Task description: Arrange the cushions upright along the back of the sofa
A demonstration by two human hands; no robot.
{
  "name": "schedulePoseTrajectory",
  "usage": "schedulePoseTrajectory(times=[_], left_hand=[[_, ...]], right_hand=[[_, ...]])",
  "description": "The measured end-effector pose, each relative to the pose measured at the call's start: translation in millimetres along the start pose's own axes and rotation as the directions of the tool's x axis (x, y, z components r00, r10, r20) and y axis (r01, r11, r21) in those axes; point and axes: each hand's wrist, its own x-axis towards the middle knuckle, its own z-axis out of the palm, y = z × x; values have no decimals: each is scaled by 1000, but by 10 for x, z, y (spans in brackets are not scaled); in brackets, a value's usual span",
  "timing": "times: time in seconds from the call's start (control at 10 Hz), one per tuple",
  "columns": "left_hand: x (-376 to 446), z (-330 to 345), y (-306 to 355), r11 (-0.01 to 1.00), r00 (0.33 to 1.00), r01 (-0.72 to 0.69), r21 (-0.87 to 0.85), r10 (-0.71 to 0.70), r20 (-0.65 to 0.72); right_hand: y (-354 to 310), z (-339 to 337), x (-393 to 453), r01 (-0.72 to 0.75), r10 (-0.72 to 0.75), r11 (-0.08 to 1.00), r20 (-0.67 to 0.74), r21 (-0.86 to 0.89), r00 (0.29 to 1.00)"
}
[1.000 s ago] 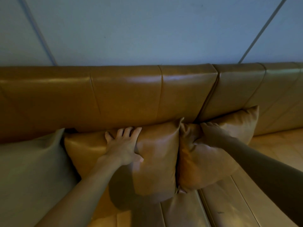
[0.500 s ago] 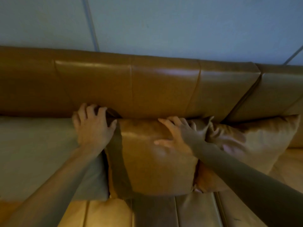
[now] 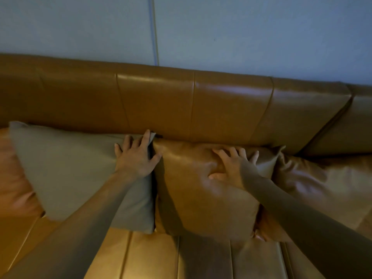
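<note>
While pressed flat with fingers spread, left hand [image 3: 136, 158] on the upper right corner of the grey cushion [image 3: 76, 174], gripping nothing, merely pushing. Likewise open and flat, right hand [image 3: 231, 167] on the upper face of the tan leather cushion [image 3: 203, 194], denting it under the palm. Between the two hands, the seam where both cushions touch side by side. Both propped roughly upright, top edges up against the sofa backrest [image 3: 181, 105], faces tilted forward; grey one's long axis sideways, away from the left hand. Just beyond the right hand, a second tan cushion [image 3: 314, 184], slumped and creased, leaning on the backrest too. Below the wrists, the ribbed leather seat [image 3: 153, 258]. Above the backrest, a plain blue-grey wall [image 3: 241, 31] with one vertical seam. Dim light, blurred edges.
</note>
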Motion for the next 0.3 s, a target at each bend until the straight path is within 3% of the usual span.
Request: schedulePoseTrajectory(times=[0.1,0.3], left_hand=[[-168,-68,26,1000,1000,15,-7,-15,18],[-676,-483,256,982,993,23,-186,-1,115]], right_hand=[[-56,-102,-131,-4,4,1000,28,7,1000],[-294,-440,-609,-1,2,952,-3,307,1000]])
